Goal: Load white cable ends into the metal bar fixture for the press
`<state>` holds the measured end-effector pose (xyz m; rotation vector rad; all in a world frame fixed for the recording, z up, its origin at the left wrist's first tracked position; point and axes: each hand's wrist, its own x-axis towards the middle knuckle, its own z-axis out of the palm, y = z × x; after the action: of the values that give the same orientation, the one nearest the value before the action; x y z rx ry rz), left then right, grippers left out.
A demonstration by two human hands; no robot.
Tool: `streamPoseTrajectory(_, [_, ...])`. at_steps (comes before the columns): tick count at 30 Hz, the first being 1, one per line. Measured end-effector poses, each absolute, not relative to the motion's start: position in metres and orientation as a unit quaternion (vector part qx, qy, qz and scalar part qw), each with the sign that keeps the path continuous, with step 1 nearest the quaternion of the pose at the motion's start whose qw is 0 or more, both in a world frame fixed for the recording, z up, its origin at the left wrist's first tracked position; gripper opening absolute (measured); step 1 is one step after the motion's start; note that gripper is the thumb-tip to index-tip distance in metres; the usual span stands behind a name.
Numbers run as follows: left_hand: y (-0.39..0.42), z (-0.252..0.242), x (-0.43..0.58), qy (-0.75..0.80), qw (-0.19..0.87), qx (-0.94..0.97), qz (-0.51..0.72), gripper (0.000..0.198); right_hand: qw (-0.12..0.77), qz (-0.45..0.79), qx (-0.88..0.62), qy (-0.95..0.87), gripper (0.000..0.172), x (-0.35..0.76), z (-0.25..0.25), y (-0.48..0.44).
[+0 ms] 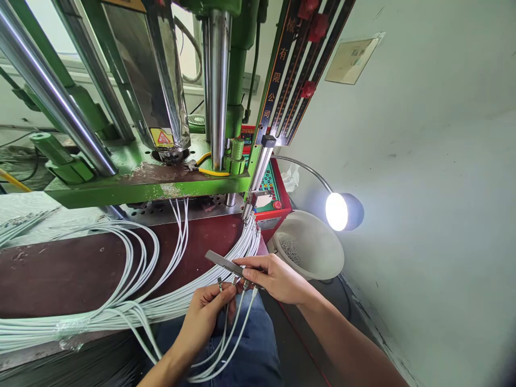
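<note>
Down by the lap, the left hand pinches a few white cables near their metal ends, fingers closed on them, while the right hand grips a flat metal bar just above, beside the cable bundle on the brown table

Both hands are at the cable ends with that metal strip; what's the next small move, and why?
Probably ease the next cable tip into the metal strip. The right hand pinches the strip just above the white cables gathered in the left hand, whose metal tips point up close under it.
</note>
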<state>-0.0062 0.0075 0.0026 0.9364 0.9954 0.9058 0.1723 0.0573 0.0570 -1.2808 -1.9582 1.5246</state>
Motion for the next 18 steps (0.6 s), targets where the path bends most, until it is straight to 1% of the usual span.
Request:
streamPoseTrajectory(6, [0.0090,0.0006,-0.0055,0.442,0.691,0.409,0.401,0.049,0.163,0.547,-0.439,-0.694,0.041,0.1697,0.0587,0.0559])
streamPoseTrajectory(11, [0.0084,-0.0002,-0.0042,0.464,0.686,0.386,0.407,0.047,0.153,0.512,-0.466,-0.706,0.043,0.1699,0.0591,0.0538])
streamPoseTrajectory(18, [0.0100,0.0030,-0.0071,0.463,0.680,0.397,0.407,0.045,0.160,0.514,-0.460,-0.706,0.041,0.1678,0.0621,0.0532])
